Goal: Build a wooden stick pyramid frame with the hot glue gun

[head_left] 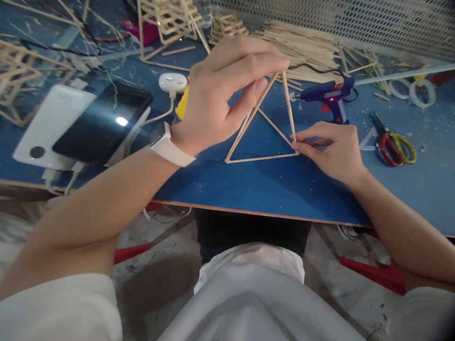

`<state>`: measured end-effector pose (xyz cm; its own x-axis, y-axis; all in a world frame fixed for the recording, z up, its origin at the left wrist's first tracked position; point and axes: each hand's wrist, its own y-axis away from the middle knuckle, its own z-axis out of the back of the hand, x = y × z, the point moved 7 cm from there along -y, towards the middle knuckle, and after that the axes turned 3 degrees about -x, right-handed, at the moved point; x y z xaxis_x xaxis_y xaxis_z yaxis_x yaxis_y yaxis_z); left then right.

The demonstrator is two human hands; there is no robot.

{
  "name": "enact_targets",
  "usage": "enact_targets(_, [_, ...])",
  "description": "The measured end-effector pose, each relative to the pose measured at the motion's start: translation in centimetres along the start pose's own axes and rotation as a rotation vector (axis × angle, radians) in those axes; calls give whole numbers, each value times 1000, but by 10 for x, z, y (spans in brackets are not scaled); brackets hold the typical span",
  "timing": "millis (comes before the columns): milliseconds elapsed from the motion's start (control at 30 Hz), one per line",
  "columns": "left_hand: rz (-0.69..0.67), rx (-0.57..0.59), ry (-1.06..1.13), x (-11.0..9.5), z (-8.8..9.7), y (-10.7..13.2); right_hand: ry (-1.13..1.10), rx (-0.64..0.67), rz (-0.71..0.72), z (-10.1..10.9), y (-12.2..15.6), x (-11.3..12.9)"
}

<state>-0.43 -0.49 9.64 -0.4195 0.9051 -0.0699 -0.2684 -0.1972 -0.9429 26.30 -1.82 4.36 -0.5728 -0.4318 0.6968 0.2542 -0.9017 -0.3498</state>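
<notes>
A pyramid-shaped frame of thin wooden sticks [263, 158] stands on the blue table between my hands. My left hand [234, 85] reaches over it from the left, fingertips closed on the peak where the sticks meet. Low at the frame's right corner, my right hand [330, 147] pinches the foot of the upright stick [288, 106] between thumb and fingers. Just beyond my right hand lies a blue glue gun [334, 97] with a red light lit. Part of the frame's left side is hidden behind my left hand.
Red-and-yellow-handled scissors [396, 148] lie at the right, near white tape rolls [422, 93]. Loose sticks [302, 47] are heaped at the back. A phone [103, 123], a white power bank [53, 125] and a white earbud case [173, 83] with cables occupy the left.
</notes>
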Motion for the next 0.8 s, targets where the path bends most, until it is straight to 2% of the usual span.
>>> enact_targets(100, [13,32,57,0,0,-2,-5,2,-3,0,0,0])
enact_targets(200, [-2,-7,98,1,2,-2,3,4,-9,-1,0,-1])
enact_targets(367, [64,1,-15,10,-5,2,-20,-6,12,-2,0,0])
enact_targets(567, [12,-70,55,-3,0,-1,2,-15,-4,1,-1,-1])
enact_targets(800, [-7,-66,46,1,-2,1,2,-7,-21,0,0,-1])
